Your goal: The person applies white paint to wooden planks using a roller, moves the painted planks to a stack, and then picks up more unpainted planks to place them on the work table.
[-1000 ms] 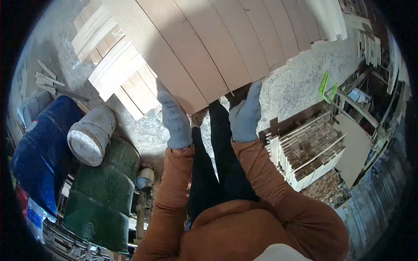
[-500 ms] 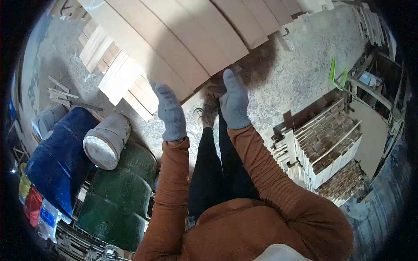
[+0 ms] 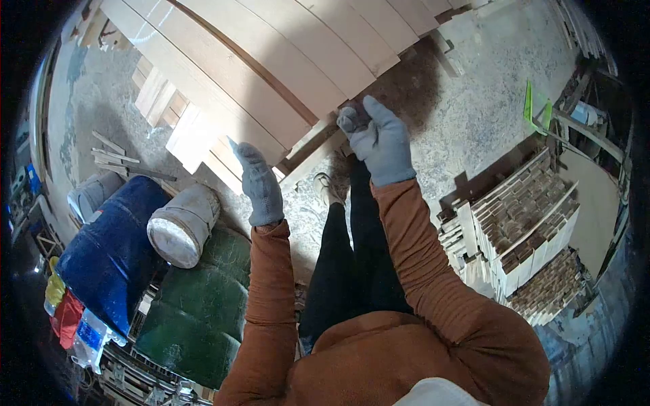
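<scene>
Pale wooden boards (image 3: 271, 47) lie side by side across the top of the view, their near ends stepped. A dark gap runs between two of them. My left hand (image 3: 260, 189), in a grey knit glove, is by the board ends at the left, thumb uppermost. Its fingers look closed, and a small pale tip sticks out past them; what it is I cannot make out. My right hand (image 3: 384, 143), in a matching glove, is beside the board ends further right. Its thumb and partly curled fingers are apart, with nothing seen between them.
Left are a blue drum (image 3: 112, 237), a white bucket (image 3: 177, 233) and a green drum (image 3: 196, 311). Short boards (image 3: 196, 139) lie below the left board edge. Stacked wood pieces (image 3: 521, 216) stand at right, with a green frame (image 3: 536, 111) behind.
The view has shifted slightly. The dark gap between boards now appears further left and wider. My left hand has moved left; my right hand has moved up, and its fingers show more curled.
</scene>
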Motion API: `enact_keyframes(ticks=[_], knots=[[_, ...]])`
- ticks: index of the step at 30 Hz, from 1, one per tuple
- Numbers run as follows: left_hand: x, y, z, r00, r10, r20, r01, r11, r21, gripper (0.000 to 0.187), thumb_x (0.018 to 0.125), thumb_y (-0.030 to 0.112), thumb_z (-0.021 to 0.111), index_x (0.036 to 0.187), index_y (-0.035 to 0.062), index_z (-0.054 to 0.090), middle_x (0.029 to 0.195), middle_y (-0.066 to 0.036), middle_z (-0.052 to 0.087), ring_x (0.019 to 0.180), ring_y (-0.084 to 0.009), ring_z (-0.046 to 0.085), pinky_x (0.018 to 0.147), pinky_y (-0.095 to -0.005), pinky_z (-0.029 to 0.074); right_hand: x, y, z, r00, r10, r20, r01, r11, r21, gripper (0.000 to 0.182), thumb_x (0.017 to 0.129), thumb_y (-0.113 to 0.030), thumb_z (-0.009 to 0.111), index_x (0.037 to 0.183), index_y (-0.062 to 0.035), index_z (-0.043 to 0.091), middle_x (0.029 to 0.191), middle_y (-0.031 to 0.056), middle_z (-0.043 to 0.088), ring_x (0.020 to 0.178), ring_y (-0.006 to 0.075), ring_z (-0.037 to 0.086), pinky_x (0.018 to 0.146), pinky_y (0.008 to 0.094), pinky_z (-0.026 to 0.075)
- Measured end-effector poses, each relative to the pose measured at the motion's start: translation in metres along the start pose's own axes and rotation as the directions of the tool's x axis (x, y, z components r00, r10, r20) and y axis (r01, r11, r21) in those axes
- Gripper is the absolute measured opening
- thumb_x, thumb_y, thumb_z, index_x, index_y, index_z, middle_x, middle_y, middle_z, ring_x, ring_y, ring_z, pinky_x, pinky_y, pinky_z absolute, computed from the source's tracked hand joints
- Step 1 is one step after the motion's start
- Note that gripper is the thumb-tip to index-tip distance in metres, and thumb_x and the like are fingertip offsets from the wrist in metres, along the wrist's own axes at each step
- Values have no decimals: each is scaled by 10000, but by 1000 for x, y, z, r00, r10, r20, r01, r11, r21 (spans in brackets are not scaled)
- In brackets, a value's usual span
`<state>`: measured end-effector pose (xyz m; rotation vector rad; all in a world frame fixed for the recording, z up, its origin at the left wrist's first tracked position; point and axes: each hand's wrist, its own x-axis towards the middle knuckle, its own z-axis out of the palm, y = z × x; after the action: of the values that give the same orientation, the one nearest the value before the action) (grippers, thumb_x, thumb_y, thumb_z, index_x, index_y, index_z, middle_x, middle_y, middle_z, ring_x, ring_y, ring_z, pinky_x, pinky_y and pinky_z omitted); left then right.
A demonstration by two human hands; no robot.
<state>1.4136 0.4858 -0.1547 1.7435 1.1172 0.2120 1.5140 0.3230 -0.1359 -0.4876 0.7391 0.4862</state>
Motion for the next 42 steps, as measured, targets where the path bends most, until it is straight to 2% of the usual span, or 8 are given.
enact_keyframes(ticks=[6, 8, 24, 27, 33, 35, 38, 42], knots=[[-1, 7, -2, 999, -43, 2, 43, 997, -63, 739, 872, 659, 276, 860, -32, 537, 688, -16, 439, 617, -131, 365, 604, -278, 393, -16, 15, 6, 990, 125, 67, -113, 980, -167, 217, 905, -216, 532, 998, -25, 575, 846, 94, 604, 758, 182, 588, 607, 284, 474], [-4, 6, -1, 1000, -7, -25, 5, 997, -82, 733, 871, 661, 276, 829, -25, 529, 675, -11, 423, 606, -127, 354, 602, -283, 389, -25, 19, 20, 996, -69, -56, 22, 805, -593, 245, 908, -256, 533, 1000, -33, 577, 829, 72, 602, 706, 132, 578, 598, 245, 470], [-1, -5, -17, 983, -121, 141, 119, 993, 27, 715, 898, 578, 338, 1285, -22, 370, 1220, -112, 491, 1088, -222, 491, 933, -321, 397, -17, 30, 12, 885, -339, 320, 449, 435, -781, 235, 894, -228, 559, 852, -2, 605, 693, 3, 547, 622, 47, 484, 553, 213, 424], [-3, 4, -15, 966, -177, 187, 237, 893, -381, 674, 924, 535, 326, 1293, -28, 366, 1269, -123, 463, 1139, -217, 459, 975, -321, 361, -18, 29, 6, 917, -264, 300, 390, 433, -813, 353, 882, -321, 559, 924, 29, 575, 561, 60, 473, 554, 72, 462, 489, 267, 385], [15, -29, -41, 978, -97, 183, 113, 990, -80, 652, 921, 533, 353, 1240, -30, 433, 1094, -98, 538, 910, -138, 520, 799, -250, 433, -14, 17, 13, 808, -277, 520, 526, -59, -849, 442, 855, -399, 557, 987, 20, 602, 591, 168, 548, 584, 279, 613, 512, 381, 448], [19, -5, -44, 946, -281, 162, 284, 959, 2, 653, 908, 551, 374, 1210, -20, 466, 977, -54, 555, 765, -93, 520, 672, -195, 446, -21, 2, 44, 972, -47, 232, 216, -221, -951, 486, 851, -359, 603, 1065, 77, 582, 864, 201, 660, 815, 217, 664, 657, 284, 505], [20, -13, -18, 994, -99, 53, 110, 947, -302, 669, 909, 531, 400, 1328, 13, 348, 832, -13, 483, 654, -62, 420, 557, -188, 381, -11, 22, 21, 793, -415, 446, 437, -123, -891, 494, 850, -447, 538, 1044, 4, 595, 641, 208, 586, 620, 360, 614, 521, 405, 474], [8, 29, -22, 959, -247, 139, 275, 930, -242, 650, 941, 440, 406, 1420, 55, 197, 871, 23, 451, 740, -44, 399, 676, -179, 391, -12, 23, 20, 816, -361, 452, 420, -169, -892, 460, 865, -393, 533, 1102, -2, 575, 582, 183, 570, 571, 318, 616, 511, 391, 470]])
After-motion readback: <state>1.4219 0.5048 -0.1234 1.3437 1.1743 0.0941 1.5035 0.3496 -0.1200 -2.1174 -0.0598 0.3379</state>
